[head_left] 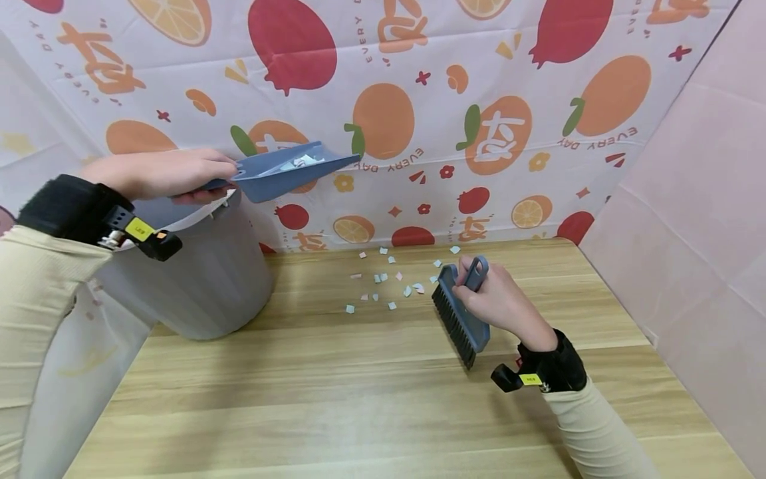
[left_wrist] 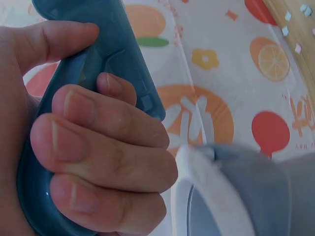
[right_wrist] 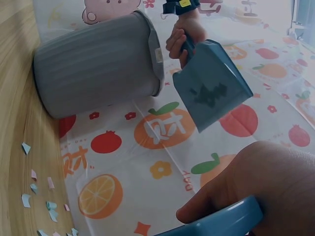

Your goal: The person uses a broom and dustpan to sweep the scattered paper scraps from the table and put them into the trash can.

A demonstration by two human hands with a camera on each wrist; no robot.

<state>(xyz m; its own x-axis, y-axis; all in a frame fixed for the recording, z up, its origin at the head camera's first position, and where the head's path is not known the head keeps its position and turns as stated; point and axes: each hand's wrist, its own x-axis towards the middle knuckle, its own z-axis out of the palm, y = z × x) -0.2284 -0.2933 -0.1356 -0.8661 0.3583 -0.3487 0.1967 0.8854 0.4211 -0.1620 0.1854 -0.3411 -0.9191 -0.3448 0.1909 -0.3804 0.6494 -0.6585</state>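
Observation:
My left hand [head_left: 173, 174] grips the handle of a blue dustpan [head_left: 287, 174], raised beside the rim of a grey trash bin [head_left: 197, 273]. Pale paper scraps [head_left: 302, 161] lie in the pan. In the left wrist view, curled fingers [left_wrist: 108, 142] wrap the handle. My right hand [head_left: 499, 296] holds a blue hand brush [head_left: 473, 322] by its handle, dark bristles angled down toward the wooden table. Small white and pink paper bits [head_left: 383, 278] are scattered on the tabletop just left of the brush. From the right wrist, the dustpan's underside [right_wrist: 211, 88] shows.
The bin stands at the table's [head_left: 335, 399] back left corner. A fruit-patterned sheet [head_left: 383, 126] hangs behind the table, and a pale pink wall covering [head_left: 688, 186] runs along the right side.

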